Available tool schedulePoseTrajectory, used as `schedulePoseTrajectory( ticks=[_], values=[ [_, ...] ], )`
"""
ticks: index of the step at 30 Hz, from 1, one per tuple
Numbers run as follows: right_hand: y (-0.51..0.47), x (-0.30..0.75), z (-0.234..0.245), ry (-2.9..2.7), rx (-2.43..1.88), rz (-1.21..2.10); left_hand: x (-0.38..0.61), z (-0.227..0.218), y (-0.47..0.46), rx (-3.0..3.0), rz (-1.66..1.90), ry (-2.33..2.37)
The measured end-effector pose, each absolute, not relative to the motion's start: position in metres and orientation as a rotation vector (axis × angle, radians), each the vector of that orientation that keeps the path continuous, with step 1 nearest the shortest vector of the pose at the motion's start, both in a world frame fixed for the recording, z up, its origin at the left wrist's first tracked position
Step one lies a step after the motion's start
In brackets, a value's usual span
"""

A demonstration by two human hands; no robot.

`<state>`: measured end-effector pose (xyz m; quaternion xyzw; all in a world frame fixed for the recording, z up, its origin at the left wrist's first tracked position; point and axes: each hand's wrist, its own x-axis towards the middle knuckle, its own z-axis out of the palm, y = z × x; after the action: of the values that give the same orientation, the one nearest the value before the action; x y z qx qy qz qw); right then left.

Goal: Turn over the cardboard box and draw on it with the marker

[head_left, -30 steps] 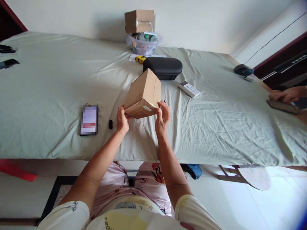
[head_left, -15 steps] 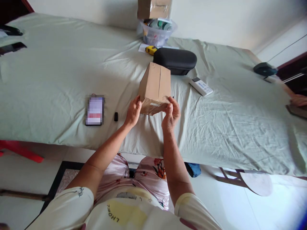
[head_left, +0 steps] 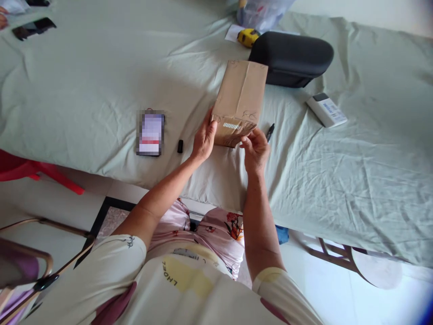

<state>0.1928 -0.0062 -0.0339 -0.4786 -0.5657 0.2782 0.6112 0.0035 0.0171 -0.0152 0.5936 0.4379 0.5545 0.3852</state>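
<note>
A brown cardboard box [head_left: 241,98] is tilted away from me above the table's near edge. My left hand [head_left: 204,141] grips its left lower side, fingers pressed on the cardboard. At the box's lower right corner my right hand [head_left: 255,149] is closed, thumb and fingers pinching the edge. A white label strip shows on the box's near face. A black pen [head_left: 269,132] lies just right of my right hand, and its black cap [head_left: 180,146] lies left of my left hand.
A phone [head_left: 150,134] lies face up left of the cap. Behind the box sit a black case [head_left: 291,58], a yellow tape measure [head_left: 248,37] and a clear tub [head_left: 262,13]. A white remote [head_left: 326,110] lies to the right. The table wears a pale green cloth [head_left: 84,90].
The box has turned from a corner-on tilt to lying back with its long face toward me. Both hands kept their grip. The camera has dipped down and closer.
</note>
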Motion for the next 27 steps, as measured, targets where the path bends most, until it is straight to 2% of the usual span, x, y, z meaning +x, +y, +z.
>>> schedulePoseTrajectory(
  ticks=[6, 14, 27],
  values=[
    [-0.005, 0.194, -0.047, -1.404, -1.314, 0.551, 0.005, -0.017, 0.021, 1.165, 1.587, 1.02],
    [-0.016, 0.191, -0.035, -1.38, -1.415, 0.448, -0.001, -0.014, 0.02, 1.084, 1.596, 0.953],
    [-0.013, 0.196, -0.039, -1.316, -1.194, 0.266, 0.013, -0.014, 0.017, 0.71, 1.29, 0.885]
  ],
)
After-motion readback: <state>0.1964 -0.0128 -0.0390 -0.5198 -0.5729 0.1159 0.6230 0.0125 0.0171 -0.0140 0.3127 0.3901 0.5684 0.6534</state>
